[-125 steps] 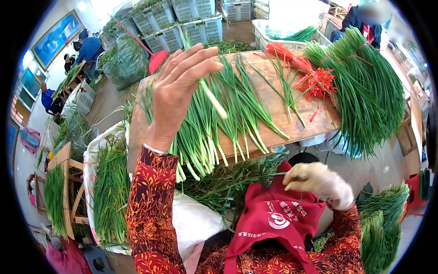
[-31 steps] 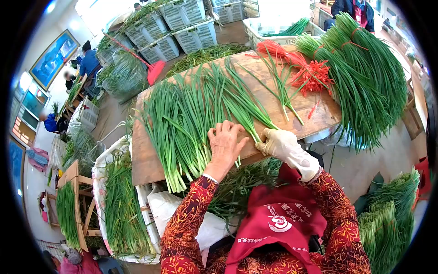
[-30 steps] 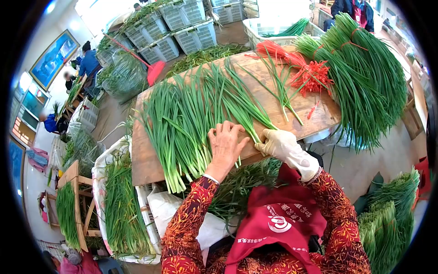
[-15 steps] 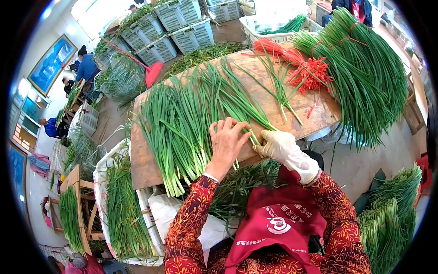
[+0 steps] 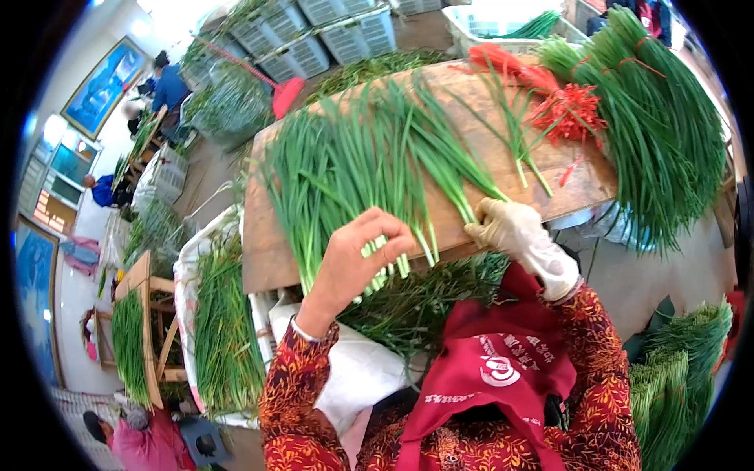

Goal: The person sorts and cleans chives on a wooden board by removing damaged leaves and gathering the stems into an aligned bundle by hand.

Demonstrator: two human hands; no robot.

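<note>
Long green garlic chives point(image 5: 345, 165) lie spread across a wooden board point(image 5: 263, 259), pale stem ends toward me. My bare left hand point(image 5: 363, 253) is over the stem ends at the near edge, its fingers bent and its thumb apart, with stems showing through the gap. I see nothing gripped in it. At the board's right front, my right hand point(image 5: 510, 235), in a pale glove, is closed round the stem ends of a small bunch of chives point(image 5: 452, 161). A few loose chives point(image 5: 514, 141) lie farther right.
Red ties point(image 5: 569, 114) lie beside large tied chive bundles point(image 5: 652, 149) at the board's right end. Trimmings point(image 5: 424, 302) fill the space below the front edge. A white crate of chives point(image 5: 228, 337) stands left; grey crates point(image 5: 357, 35) are stacked behind. People sit far left.
My left hand has moved left and toward me, away from the stems near my right hand. The right hand keeps its hold on the chives. The whole view has shifted slightly.
</note>
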